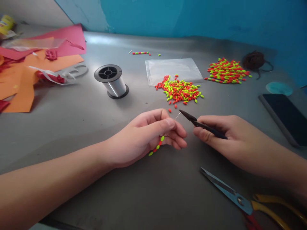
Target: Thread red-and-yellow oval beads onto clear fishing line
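Note:
Between the thumb and fingers of my left hand (153, 132) is pinched a strand of beads (157, 147), alternating yellow-green and red, hanging below the fingers. A short, thin piece of line (177, 115) sticks out past the thumb. My right hand (227, 137) grips dark pliers (192, 118) by the handles, which are partly hidden in the palm. The tips of the pliers meet the end of the line, or nearly so. Just beyond the hands lies a loose heap of red and yellow-green beads (182, 90).
A spool of clear line (115, 86) stands left of a plastic bag (174, 68). More beads (226, 71) lie beside brown yarn (253, 60). Scissors (235, 195) and a phone (285, 118) are at right. Coloured paper (26, 95) covers the left side; a short bead row (141, 53) lies behind.

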A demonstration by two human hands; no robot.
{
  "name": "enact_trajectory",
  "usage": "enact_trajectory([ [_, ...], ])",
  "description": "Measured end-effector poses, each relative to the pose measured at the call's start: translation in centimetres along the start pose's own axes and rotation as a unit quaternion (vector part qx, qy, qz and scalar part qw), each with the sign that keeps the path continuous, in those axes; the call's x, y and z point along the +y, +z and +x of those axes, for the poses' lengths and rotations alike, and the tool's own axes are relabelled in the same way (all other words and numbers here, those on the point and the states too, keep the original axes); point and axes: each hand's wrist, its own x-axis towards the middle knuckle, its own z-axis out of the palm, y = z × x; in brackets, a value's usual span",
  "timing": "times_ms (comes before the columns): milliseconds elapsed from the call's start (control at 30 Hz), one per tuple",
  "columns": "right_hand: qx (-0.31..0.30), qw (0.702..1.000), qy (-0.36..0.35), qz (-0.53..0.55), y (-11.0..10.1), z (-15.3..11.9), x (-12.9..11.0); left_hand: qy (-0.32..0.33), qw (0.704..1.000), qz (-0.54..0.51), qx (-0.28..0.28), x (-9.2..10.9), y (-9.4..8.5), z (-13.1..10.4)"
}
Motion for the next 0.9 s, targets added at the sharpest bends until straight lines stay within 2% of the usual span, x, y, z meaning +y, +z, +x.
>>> enact_trajectory([
  [300, -0.047, 0.997, 0.05, 0.019, 0.0, -0.7, -0.4, 0.003, 1.0, 0.022, -0.006, -0.2, -0.3, 0.3],
  [467, -0.069, 0.995, 0.037, 0.054, 0.4, -0.9, -0.9, -0.001, 1.0, -0.004, -0.009, -0.2, -0.2, 0.1],
  [900, -0.042, 0.998, 0.036, 0.0, 1.6, -0.9, -0.6, -0.005, 0.998, -0.064, -0.001, -0.4, -0.2, 0.3],
])
